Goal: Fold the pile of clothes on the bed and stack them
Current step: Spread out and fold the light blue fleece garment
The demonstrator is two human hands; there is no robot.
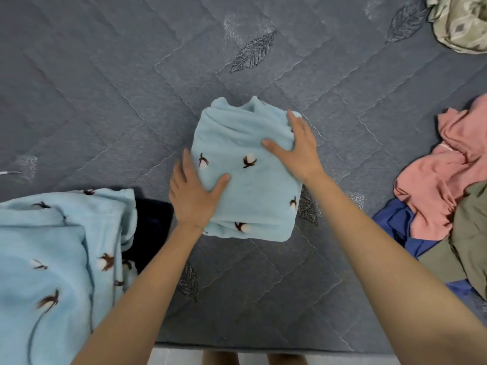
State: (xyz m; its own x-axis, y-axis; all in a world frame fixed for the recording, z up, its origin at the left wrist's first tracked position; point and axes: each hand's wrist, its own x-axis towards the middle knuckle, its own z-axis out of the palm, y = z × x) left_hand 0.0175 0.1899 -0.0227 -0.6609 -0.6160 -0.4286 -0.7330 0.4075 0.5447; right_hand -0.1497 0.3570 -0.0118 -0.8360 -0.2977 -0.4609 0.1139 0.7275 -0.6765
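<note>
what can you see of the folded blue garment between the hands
The garment is pale blue, fleecy-looking fabric with small brown-and-white cotton-sprig motifs. It is folded into a thick, roughly square bundle, with layered edges showing at the near side and looser creases at the far end. It lies flat on the grey quilted bed, mid-frame. The left hand rests on its left edge and the right hand on its far right corner, each with the thumb on top.
</note>
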